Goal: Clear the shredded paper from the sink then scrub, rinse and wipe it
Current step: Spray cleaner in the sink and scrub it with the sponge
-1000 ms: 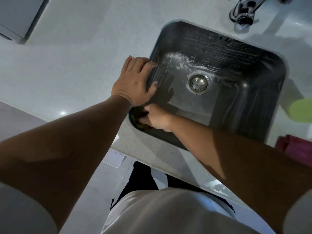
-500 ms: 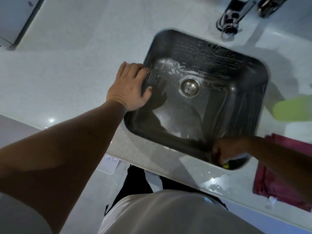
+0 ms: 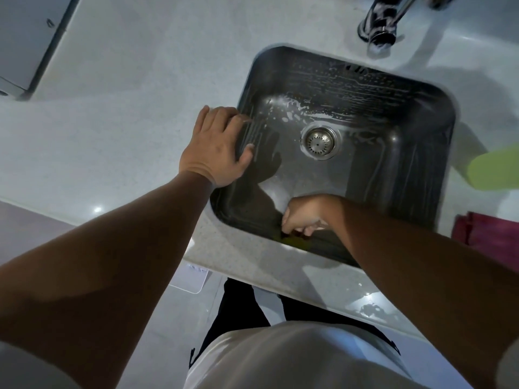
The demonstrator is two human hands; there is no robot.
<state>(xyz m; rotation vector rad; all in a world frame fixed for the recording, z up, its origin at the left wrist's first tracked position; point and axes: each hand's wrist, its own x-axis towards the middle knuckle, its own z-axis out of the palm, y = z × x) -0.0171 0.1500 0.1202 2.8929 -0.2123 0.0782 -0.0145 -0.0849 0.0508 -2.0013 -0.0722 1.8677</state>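
Right hand: fingers curled down round a yellow-green sponge, pressing it against the near wall of the sink, low down where the wall meets the floor. Left hand: spread flat and holding nothing, palm on the counter, fingertips over the sink's left rim, apparently as a brace. The sink is set into the pale counter directly below the person, with the tap at its far edge. No shredded paper shows in the basin, so clearing is judged done and scrubbing is the step in hand. Suds streak the far wall and the floor near the strainer; the right wall shows fewer and probably needs a pass before rinsing, which calls for the tap. Materials: basin of dull brushed steel, rounded corners, wet and slick; strainer a round perforated metal disc; counter smooth, faintly speckled stone, with water pooled on its near edge. A dark red cloth lies soft and folded on the counter at right, likely for the wipe; the green shape beyond it is too blurred to identify
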